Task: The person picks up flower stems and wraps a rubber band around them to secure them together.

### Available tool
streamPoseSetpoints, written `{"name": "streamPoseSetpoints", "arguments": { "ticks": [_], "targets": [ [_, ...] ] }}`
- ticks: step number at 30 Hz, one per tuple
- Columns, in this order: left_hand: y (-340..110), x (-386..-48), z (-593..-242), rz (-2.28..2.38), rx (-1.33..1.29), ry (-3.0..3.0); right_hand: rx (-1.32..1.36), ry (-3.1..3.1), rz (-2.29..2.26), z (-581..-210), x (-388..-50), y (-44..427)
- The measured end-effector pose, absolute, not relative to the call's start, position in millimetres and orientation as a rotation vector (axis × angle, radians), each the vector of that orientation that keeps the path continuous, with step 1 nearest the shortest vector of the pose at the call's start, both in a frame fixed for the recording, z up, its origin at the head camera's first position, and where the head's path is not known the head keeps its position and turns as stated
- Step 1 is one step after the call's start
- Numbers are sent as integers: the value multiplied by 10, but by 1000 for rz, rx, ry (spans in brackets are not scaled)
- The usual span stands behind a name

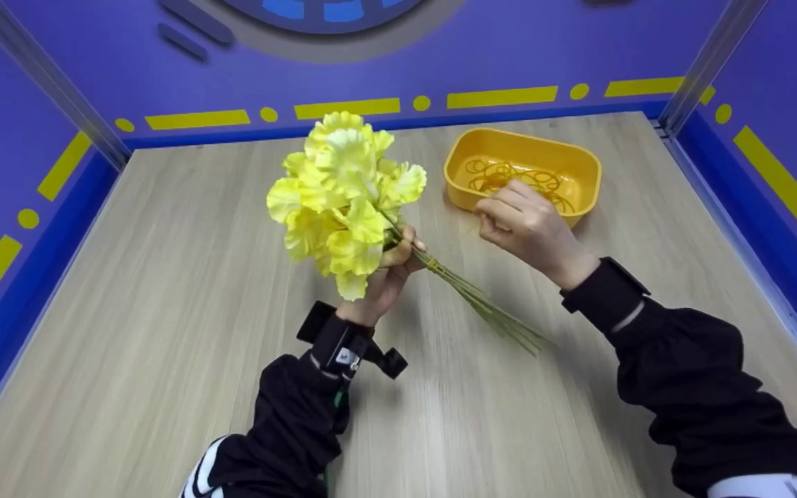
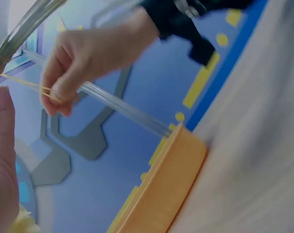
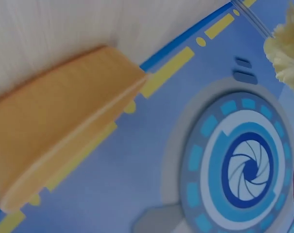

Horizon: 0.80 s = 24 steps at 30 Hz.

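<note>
A bunch of yellow artificial flowers (image 1: pixel 343 194) is tilted above the table, its green stems (image 1: pixel 481 302) pointing down to the right. My left hand (image 1: pixel 386 280) holds the bunch just below the blooms, thumb and fingers about the stems. A yellow rubber band (image 1: pixel 432 263) circles the stems beside those fingers. In the left wrist view, a stretched strand of rubber band (image 2: pixel 23 81) runs from the stems to my right hand (image 2: pixel 84 58), which pinches its end. From the head view, that right hand stands in front of the container's near rim.
An orange-yellow plastic container (image 1: pixel 464 153) with several loose rubber bands (image 1: pixel 544 181) stands at the back right of the wooden table (image 1: pixel 184 277). Blue-purple panels (image 1: pixel 426 62) close off the back and both sides. Black wrist straps (image 1: pixel 606 294) circle both wrists.
</note>
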<state>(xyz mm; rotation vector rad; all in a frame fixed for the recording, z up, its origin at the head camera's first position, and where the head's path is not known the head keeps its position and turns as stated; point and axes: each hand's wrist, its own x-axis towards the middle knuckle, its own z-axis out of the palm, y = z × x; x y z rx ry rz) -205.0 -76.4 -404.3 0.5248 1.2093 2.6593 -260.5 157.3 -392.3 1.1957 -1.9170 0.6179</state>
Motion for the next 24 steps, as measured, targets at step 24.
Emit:
{"name": "streamPoseSetpoints", "arguments": {
  "ticks": [24],
  "targets": [
    [-461, -2074, -3960, 3096, -309, 777, 1245, -1709, 659, -4472, -2352, 1200]
  ]
}}
